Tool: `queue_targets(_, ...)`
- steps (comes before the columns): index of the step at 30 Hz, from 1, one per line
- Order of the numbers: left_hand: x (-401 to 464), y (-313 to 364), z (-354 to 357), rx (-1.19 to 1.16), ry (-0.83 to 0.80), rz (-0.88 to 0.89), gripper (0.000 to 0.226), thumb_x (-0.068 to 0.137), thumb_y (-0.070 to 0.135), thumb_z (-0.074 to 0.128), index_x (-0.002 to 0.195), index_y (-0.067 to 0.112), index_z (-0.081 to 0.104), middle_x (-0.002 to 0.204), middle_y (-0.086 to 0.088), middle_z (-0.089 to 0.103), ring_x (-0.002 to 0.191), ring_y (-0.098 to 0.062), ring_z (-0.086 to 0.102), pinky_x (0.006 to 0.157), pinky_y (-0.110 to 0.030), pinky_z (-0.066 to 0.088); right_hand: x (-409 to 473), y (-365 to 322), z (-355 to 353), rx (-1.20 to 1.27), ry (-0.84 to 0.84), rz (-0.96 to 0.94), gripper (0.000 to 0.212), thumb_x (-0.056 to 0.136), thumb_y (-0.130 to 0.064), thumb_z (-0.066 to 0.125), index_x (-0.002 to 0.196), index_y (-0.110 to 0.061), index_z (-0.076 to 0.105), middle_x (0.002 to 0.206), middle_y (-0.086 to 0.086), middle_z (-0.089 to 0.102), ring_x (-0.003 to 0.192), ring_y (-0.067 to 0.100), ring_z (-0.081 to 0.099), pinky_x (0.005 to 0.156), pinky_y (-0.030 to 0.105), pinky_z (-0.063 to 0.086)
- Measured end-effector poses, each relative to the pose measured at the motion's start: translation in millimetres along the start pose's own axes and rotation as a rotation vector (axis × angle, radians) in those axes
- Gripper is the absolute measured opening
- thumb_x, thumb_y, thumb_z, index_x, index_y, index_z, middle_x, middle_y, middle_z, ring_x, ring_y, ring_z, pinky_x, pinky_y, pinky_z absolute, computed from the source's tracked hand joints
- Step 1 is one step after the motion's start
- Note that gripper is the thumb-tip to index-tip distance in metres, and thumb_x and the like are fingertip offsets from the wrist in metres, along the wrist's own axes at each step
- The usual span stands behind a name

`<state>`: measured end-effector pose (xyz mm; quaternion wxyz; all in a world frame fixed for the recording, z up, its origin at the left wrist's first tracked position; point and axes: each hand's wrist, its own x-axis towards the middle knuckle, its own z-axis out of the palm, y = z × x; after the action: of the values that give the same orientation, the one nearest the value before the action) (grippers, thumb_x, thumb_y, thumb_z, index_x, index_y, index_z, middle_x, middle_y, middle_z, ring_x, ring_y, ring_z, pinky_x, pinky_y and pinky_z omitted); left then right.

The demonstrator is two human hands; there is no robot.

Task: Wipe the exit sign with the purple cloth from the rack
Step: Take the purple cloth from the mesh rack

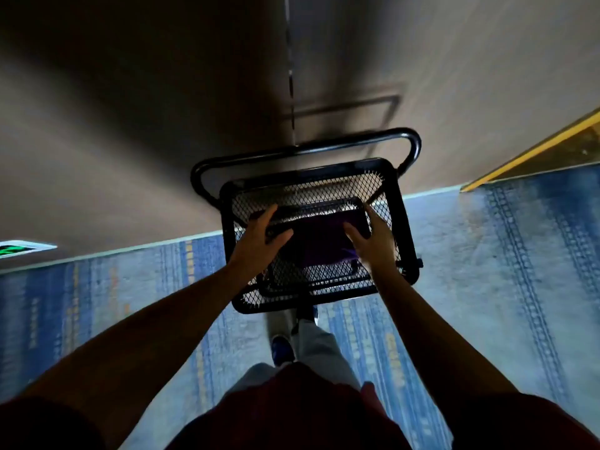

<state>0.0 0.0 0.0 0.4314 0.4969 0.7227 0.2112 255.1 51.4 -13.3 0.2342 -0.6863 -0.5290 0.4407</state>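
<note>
A black metal mesh rack (pixel 402 209) stands against the wall straight ahead, seen from above. A dark purple cloth (pixel 324 241) lies on a lower mesh shelf inside it. My left hand (pixel 263 240) hovers over the rack's left side, fingers spread, just left of the cloth. My right hand (pixel 373 241) is spread over the cloth's right edge; whether it touches the cloth is unclear. The exit sign (pixel 19 249), glowing green and white, sits low on the wall at the far left edge.
Blue patterned carpet (pixel 487 271) covers the floor. A beige wall (pixel 130 141) rises behind the rack. A yellow-edged doorway or frame (pixel 535 147) is at the far right. My legs and blue shoe (pixel 281 349) are below the rack.
</note>
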Motion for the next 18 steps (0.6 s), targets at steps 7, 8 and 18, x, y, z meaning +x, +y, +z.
queue_targets(7, 14.8, 13.8, 26.5, -0.238, 0.04, -0.189, 0.084, 0.093, 0.055, 0.064, 0.16, 0.038, 0.017, 0.168, -0.002, 0.026, 0.152, -0.027, 0.031, 0.119, -0.053, 0.034, 3.2, -0.5, 9.6, -0.041, -0.046, 0.14, 0.092, 0.085, -0.033, 0.085, 0.161, -0.027, 0.033, 0.152, 0.012, 0.057, 0.137, 0.031, 0.057, 0.114, 0.044, 0.047)
queue_targets(8, 15.2, 12.7, 27.8, -0.251, 0.038, -0.206, 0.084, 0.093, 0.053, 0.066, 0.16, 0.037, 0.018, 0.168, -0.002, 0.026, 0.151, -0.027, 0.031, 0.119, -0.052, 0.034, 4.3, -1.8, 10.5, -0.06, -0.048, 0.154, 0.092, 0.084, -0.032, 0.086, 0.16, -0.027, 0.033, 0.151, 0.012, 0.058, 0.135, 0.031, 0.059, 0.112, 0.043, 0.047)
queue_targets(18, 25.6, 1.3, 22.3, -0.154, 0.0, -0.366, 0.079, 0.092, 0.016, 0.073, 0.156, 0.034, 0.031, 0.154, -0.015, 0.047, 0.124, -0.038, 0.062, 0.094, -0.049, 0.059, 6.2, -9.8, 19.2, -0.084, -0.132, 0.223, 0.063, 0.086, -0.014, 0.083, 0.143, -0.024, 0.059, 0.133, 0.016, 0.07, 0.084, 0.02, 0.074, 0.065, 0.028, 0.064)
